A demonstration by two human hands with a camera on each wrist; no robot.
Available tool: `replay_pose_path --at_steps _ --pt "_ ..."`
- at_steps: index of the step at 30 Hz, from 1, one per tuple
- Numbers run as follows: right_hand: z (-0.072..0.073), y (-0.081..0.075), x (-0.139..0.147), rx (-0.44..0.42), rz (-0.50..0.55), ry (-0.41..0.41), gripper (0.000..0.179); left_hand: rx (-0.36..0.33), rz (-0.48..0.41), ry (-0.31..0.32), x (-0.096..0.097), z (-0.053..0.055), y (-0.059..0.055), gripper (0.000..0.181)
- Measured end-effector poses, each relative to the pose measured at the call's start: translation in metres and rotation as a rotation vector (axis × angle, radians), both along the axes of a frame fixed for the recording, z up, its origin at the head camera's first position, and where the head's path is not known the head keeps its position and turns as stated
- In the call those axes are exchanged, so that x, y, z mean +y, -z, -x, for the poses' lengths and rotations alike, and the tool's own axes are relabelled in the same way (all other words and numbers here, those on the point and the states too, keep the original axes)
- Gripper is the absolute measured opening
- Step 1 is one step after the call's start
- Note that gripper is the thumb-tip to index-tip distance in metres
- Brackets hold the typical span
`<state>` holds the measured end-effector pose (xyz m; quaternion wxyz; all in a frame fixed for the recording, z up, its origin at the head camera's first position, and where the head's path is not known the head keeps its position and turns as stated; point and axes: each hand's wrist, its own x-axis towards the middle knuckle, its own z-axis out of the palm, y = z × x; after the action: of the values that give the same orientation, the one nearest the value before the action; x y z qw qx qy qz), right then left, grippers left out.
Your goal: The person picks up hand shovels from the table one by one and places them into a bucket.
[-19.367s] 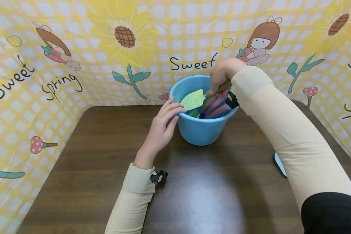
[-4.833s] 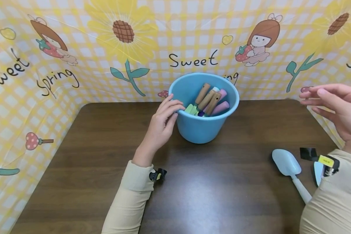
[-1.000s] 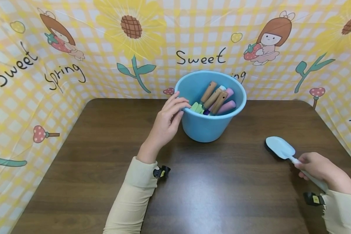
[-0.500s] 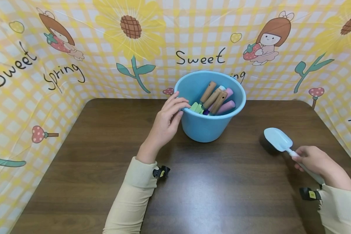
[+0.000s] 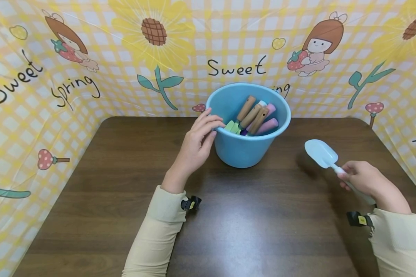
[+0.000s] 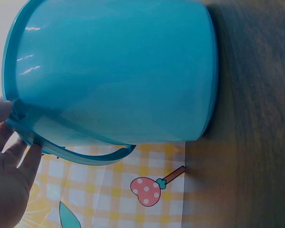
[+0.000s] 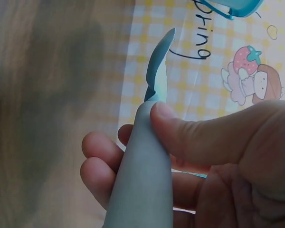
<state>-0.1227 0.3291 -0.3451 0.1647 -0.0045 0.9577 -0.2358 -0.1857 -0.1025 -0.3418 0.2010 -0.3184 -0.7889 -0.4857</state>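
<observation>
A light blue bucket [image 5: 240, 154] stands upright near the back of the table, its swing handle hanging down its side in the left wrist view. My left hand [image 5: 195, 146] holds the bucket's rim, fingertips over the edge and thumb on the outer wall. Off to the bucket's right, my right hand [image 5: 364, 179] grips a pale blue hand trowel [image 5: 320, 153] by its handle, thumb along the top in the right wrist view. The trowel is raised above the table, its blade pointing toward the back left. Inside the bucket lean wooden handles [image 5: 258, 120], pink handles [image 5: 268, 126] and light green blades [image 5: 231, 127].
The dark wooden table [image 5: 235, 223] has rounded back corners. A yellow checked cloth [image 5: 228, 38] with flower and cartoon prints rises close behind the bucket and along both sides. Small black cameras [image 5: 190, 203] sit on both wrists.
My right hand came out of the bucket, then took the trowel from the right of the table. Over the last second it lifts the trowel toward the bucket. My left hand stays on the rim.
</observation>
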Motion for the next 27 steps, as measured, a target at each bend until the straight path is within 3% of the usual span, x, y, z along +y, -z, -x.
replay_pose_path --at_steps 14,27 --pt "0.009 -0.027 -0.012 0.071 -0.013 -0.050 0.022 -0.002 -0.018 -0.001 0.000 0.001 0.001 0.023" --pt "0.018 -0.046 -0.021 0.093 0.098 -0.059 0.021 -0.020 -0.016 0.002 0.000 0.000 0.000 0.023"
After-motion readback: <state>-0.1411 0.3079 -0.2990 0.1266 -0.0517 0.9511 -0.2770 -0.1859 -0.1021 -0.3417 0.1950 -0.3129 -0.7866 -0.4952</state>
